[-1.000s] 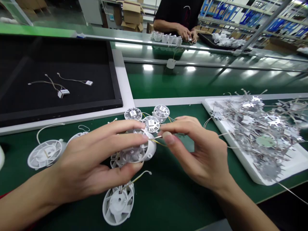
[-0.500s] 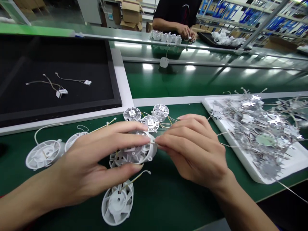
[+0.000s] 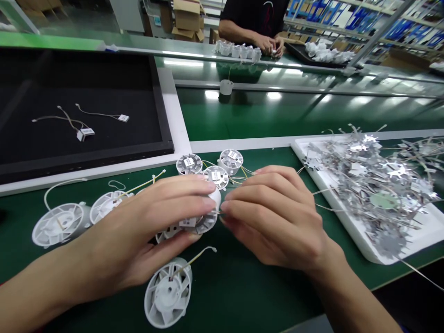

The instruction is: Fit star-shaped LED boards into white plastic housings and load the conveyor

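My left hand (image 3: 138, 231) is closed around a round white plastic housing (image 3: 208, 221), thumb below and fingers across the top. A silver plate with a white label sits in it, partly hidden by the fingers. At the housing's right edge, my right hand (image 3: 277, 217) pinches thin wires (image 3: 220, 212). Just behind the hands are several similar housings with silver plates, one being a labelled housing (image 3: 215, 176). Nearer to me lies a white housing (image 3: 169, 292) with a wire sticking up. Left of my left hand is another white housing (image 3: 59, 225), its wire curving upward.
A white tray (image 3: 354, 240) on the right is heaped with silver star-shaped plates (image 3: 388, 185) and wires. At left, a black panel (image 3: 104, 83) carries several small wired parts (image 3: 85, 133). Across the bench, a co-worker's hands (image 3: 270, 45) work beside white cups. A white cup (image 3: 226, 87) stands between us.
The held housing has turned and dropped slightly, showing more of its silver plate. My right fingers have shifted a little down with the wires. The white cup across the bench has moved left.
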Demonstrator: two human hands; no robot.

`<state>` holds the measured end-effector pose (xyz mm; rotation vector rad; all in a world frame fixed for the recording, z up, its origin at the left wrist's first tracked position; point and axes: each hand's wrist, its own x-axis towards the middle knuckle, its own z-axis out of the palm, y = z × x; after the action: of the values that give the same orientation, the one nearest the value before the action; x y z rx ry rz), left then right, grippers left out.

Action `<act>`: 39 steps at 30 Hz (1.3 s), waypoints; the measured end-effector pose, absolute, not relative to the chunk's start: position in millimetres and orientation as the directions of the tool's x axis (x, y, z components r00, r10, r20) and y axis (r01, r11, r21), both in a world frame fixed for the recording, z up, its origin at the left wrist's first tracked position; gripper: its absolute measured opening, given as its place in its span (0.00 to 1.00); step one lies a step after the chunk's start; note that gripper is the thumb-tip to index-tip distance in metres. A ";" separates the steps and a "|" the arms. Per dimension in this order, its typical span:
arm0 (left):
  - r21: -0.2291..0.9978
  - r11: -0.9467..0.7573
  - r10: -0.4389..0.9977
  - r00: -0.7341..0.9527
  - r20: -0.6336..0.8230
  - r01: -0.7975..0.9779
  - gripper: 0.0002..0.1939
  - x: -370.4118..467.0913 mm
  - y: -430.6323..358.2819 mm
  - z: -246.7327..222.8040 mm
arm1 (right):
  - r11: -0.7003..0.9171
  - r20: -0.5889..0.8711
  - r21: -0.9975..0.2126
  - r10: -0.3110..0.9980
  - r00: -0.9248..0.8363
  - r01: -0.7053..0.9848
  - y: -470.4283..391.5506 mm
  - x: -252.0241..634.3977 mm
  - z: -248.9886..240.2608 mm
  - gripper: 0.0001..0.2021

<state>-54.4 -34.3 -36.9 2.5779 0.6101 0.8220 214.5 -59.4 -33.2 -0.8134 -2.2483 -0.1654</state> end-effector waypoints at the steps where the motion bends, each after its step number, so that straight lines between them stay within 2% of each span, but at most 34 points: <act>1: 0.487 -0.814 0.536 0.731 0.422 0.315 0.21 -55.4 -34.6 -37.1 | 0.799 0.665 -0.142 0.515 -0.541 0.585 -59.2 214.4 -33.8 0.05; 4: 0.546 -0.742 0.630 0.684 0.369 0.389 0.27 -58.8 -36.4 -38.2 | 0.811 0.602 -0.201 0.545 -0.584 0.550 -58.3 213.2 -37.0 0.17; 7: 0.572 -0.701 0.666 0.678 0.311 0.426 0.31 -60.4 -38.7 -39.9 | 0.808 0.538 -0.212 0.566 -0.625 0.550 -57.9 210.1 -42.4 0.22; 11: 0.547 -0.713 0.645 0.717 0.265 0.439 0.32 -58.9 -39.8 -40.4 | 0.804 0.504 -0.271 0.587 -0.633 0.530 -59.5 203.7 -49.0 0.21; 17: 0.392 -0.784 0.597 0.758 0.262 0.482 0.26 -58.8 -37.1 -28.8 | 0.772 0.530 -0.361 0.631 -0.567 0.523 -59.6 209.2 -41.7 0.19; 20: 0.377 -0.768 0.628 0.722 0.290 0.518 0.22 -62.6 -33.3 -24.1 | 0.623 0.543 -0.377 0.748 -0.382 0.685 -51.6 228.4 -38.6 0.21; 23: 0.333 -0.791 0.609 0.716 0.341 0.514 0.18 -66.6 -29.0 -27.0 | 0.342 0.529 -0.384 0.843 -0.099 0.858 -37.1 252.4 -47.2 0.23; 26: 0.297 -0.822 0.570 0.719 0.399 0.487 0.18 -70.3 -25.9 -36.4 | 0.083 0.412 -0.340 0.909 0.069 0.937 -21.3 272.2 -62.8 0.27; 29: 0.259 -0.848 0.529 0.738 0.419 0.462 0.21 -76.1 -23.7 -45.9 | -0.033 0.275 -0.301 0.954 0.120 0.953 -10.7 283.1 -74.8 0.28; 31: 0.216 -0.870 0.494 0.775 0.395 0.444 0.21 -81.4 -22.4 -49.4 | -0.025 0.280 -0.296 0.954 0.111 0.955 -8.5 284.9 -77.8 0.29; 33: 0.190 -0.878 0.479 0.791 0.382 0.440 0.22 -86.5 -21.4 -49.7 | 0.036 0.380 -0.293 0.921 0.082 0.955 -10.3 281.8 -75.8 0.28; 36: 0.167 -0.891 0.454 0.831 0.322 0.422 0.22 -89.1 -20.7 -45.8 | 0.216 0.569 -0.297 0.823 -0.009 0.930 -19.8 267.4 -64.7 0.20; 39: 0.133 -0.914 0.406 0.884 0.232 0.384 0.22 -79.8 -22.4 -41.3 | 0.460 0.657 -0.305 0.736 -0.165 0.834 -33.3 244.9 -50.6 0.10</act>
<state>-79.8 -22.4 -41.3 2.9684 0.6236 0.3921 244.9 -33.3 -50.6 -1.3117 -1.9339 -0.1605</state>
